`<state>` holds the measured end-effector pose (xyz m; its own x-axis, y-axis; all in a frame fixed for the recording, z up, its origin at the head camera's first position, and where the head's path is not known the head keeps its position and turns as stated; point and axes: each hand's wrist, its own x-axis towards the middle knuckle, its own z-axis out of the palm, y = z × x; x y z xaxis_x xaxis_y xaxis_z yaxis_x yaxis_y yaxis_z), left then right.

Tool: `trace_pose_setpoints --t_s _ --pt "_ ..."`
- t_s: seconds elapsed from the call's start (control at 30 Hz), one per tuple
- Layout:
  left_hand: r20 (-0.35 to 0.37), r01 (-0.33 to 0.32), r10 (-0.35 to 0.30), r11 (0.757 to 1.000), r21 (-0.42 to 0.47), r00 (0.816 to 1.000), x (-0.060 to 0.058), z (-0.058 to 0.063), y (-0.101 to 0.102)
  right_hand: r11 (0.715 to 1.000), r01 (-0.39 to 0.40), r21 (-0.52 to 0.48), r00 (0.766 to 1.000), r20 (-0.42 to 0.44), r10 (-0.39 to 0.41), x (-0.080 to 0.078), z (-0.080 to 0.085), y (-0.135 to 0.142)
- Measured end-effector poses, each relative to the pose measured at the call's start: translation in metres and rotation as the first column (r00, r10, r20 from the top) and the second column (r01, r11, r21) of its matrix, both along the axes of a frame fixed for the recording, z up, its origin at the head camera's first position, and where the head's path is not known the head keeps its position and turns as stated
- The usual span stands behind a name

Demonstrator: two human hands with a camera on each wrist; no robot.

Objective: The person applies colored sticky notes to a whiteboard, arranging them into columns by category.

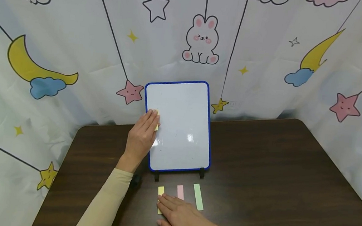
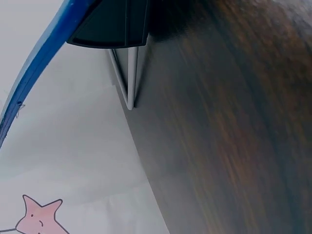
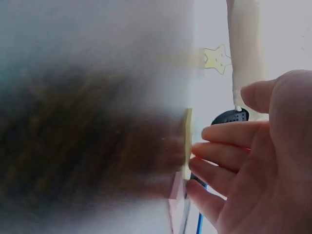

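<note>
A whiteboard with a blue frame [image 1: 180, 120] stands on the table. My left hand [image 1: 141, 134] presses its straight fingers flat against the board's left side, over a small yellow sticky note [image 1: 156, 127] that they mostly cover. On the table in front, my right hand [image 1: 184, 217] rests its extended fingertips on a yellow sticky-note strip [image 1: 161, 189]. Beside that lie a pink strip [image 1: 180, 192], partly hidden by the hand, and a green strip [image 1: 198, 197]. The right wrist view shows the fingers nearly straight at the yellow strip [image 3: 188, 126]. Neither hand's fingers curl round anything.
Two black feet [image 1: 202, 172] hold up the board's lower edge. A metal wire support [image 2: 130, 78] stands behind it in the left wrist view. The dark wooden table [image 1: 275, 182] extends to the right. A patterned cloth [image 1: 102, 48] hangs behind.
</note>
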<state>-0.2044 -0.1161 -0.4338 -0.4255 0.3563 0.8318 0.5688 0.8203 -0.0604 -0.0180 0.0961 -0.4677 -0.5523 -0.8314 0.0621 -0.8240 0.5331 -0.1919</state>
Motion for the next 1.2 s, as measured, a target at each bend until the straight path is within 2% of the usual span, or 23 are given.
trace_pose_setpoints --t_s 0.2,0.33,0.47,0.6,0.87,1.0,1.2 --pt "0.018 -0.014 0.014 1.0 -0.006 1.0 0.001 0.001 0.0 0.998 0.032 -0.052 0.996 0.09 -0.028 -0.005 0.006 0.0" --pt "0.026 -0.013 0.013 1.0 -0.011 1.0 0.002 0.001 -0.002 0.987 0.121 -0.106 0.987 0.115 -0.109 -0.015 0.014 0.004" --pt "0.032 -0.014 0.015 1.0 -0.016 0.999 0.004 0.0 -0.005 0.964 0.222 -0.148 0.973 0.095 -0.21 -0.029 0.019 0.012" --pt "0.026 -0.014 0.014 1.0 -0.012 1.0 0.003 0.001 -0.007 0.928 0.288 -0.236 0.958 0.06 -0.282 -0.044 0.021 0.022" --pt "0.005 -0.007 0.007 1.0 -0.007 1.0 0.001 0.003 -0.005 0.873 0.326 -0.363 0.931 -0.037 -0.363 -0.069 0.024 0.029" --pt "0.002 -0.004 0.004 1.0 -0.001 1.0 0.001 0.004 -0.003 0.869 0.322 -0.375 0.921 -0.09 -0.38 -0.077 0.026 0.028" --pt "0.009 -0.002 0.003 1.0 -0.001 1.0 0.0 0.0 -0.001 0.882 0.346 -0.321 0.899 -0.158 -0.41 -0.086 0.024 0.029"
